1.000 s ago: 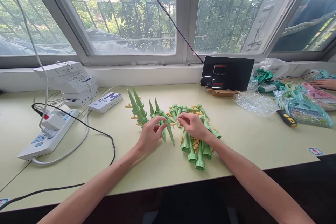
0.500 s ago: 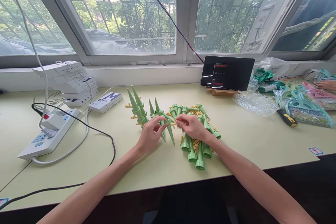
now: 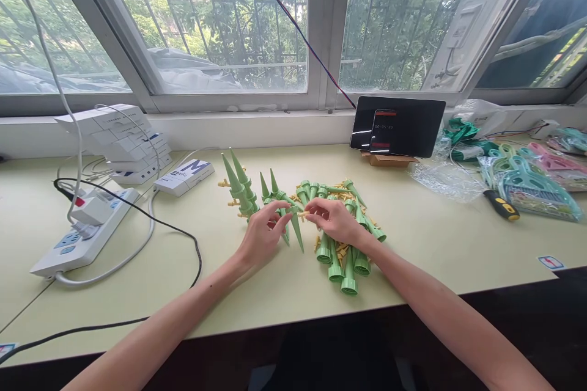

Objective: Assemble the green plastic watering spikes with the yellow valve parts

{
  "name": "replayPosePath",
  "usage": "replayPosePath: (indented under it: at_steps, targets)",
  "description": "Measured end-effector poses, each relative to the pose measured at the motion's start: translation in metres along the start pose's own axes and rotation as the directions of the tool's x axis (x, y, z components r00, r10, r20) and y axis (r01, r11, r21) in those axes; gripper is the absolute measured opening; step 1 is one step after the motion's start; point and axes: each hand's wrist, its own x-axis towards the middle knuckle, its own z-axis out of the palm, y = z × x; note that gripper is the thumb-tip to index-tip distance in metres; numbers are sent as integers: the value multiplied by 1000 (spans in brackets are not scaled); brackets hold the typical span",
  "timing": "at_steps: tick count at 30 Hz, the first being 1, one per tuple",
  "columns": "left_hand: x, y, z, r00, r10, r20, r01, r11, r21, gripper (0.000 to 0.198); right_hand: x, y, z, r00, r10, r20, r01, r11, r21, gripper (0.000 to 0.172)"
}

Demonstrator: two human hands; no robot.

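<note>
My left hand [image 3: 266,229] pinches a green spike [image 3: 297,231] near its wide end, the tip pointing down toward the table. Between thumb and fingers, my right hand [image 3: 334,219] holds a small yellow piece [image 3: 302,214], which meets the side of the green spike's top. Left of my left hand, green spikes with yellow pieces stand stacked [image 3: 238,186], and a few more spikes [image 3: 271,186] lie just behind its fingers. Under and around my right hand spreads a pile of green spikes [image 3: 348,278] mixed with small yellow pieces [image 3: 342,252].
A tablet [image 3: 413,128] leans on a cardboard stand at the back. White boxes [image 3: 183,176], a power strip [image 3: 87,232] and cables lie on the left. Bagged items [image 3: 536,192] and a screwdriver [image 3: 502,205] are at the right on the table [image 3: 440,244].
The yellow piece and the green spike's top now sit closer together. The other person's hand at the far right edge is gone from view.
</note>
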Motion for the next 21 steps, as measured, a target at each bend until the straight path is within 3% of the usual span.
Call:
replayPosePath:
  at_steps: [6, 21]
  targets:
    - [-1, 3, 0, 997, -70, 36, 71, 996, -45, 27, 0, 2, 1, 1000, -11, -6, 11, 1000, -23, 13]
    - [-1, 1, 1, 1000, -29, 12, 29, 998, -59, 26, 1, 3, 0, 1000, -12, -6, 12, 1000, 5, 16]
